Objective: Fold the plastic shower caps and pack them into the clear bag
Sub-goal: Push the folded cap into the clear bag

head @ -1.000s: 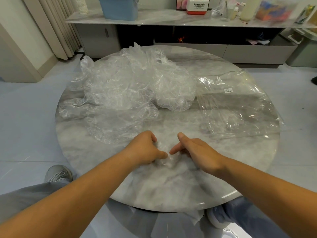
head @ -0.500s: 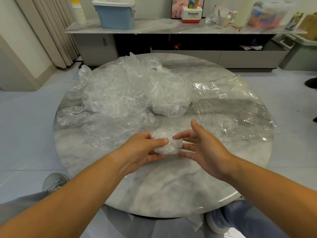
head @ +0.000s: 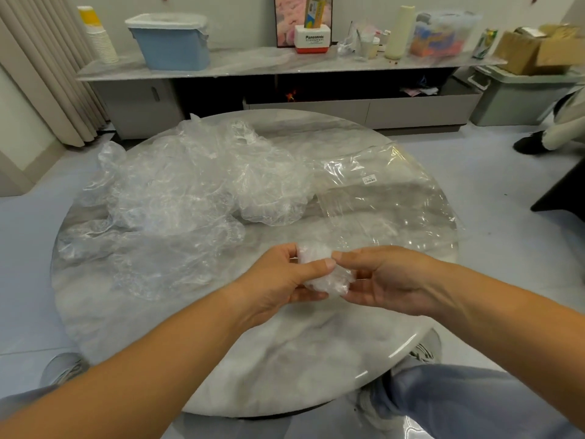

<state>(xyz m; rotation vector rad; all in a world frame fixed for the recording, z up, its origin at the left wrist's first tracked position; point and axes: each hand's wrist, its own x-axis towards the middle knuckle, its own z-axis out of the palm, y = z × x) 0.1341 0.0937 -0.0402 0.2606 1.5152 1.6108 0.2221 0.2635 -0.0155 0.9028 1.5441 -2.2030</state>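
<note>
Cap (head: 327,277), wadded, is pinched by left hand (head: 278,282) and right hand (head: 391,277) above the marble worktop (head: 285,359). Loose caps (head: 190,201) lie at 10 o'clock, bag (head: 383,207) at 2, shelf (head: 269,60) at 12.

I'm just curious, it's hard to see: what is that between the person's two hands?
A scrunched, folded shower cap, gripped by the left hand and pinched by the right hand above the table, in the head view.

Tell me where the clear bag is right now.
In the head view, the clear bag lies flat on the right side of the round table, right of the pile of shower caps and beyond the right hand.
</note>
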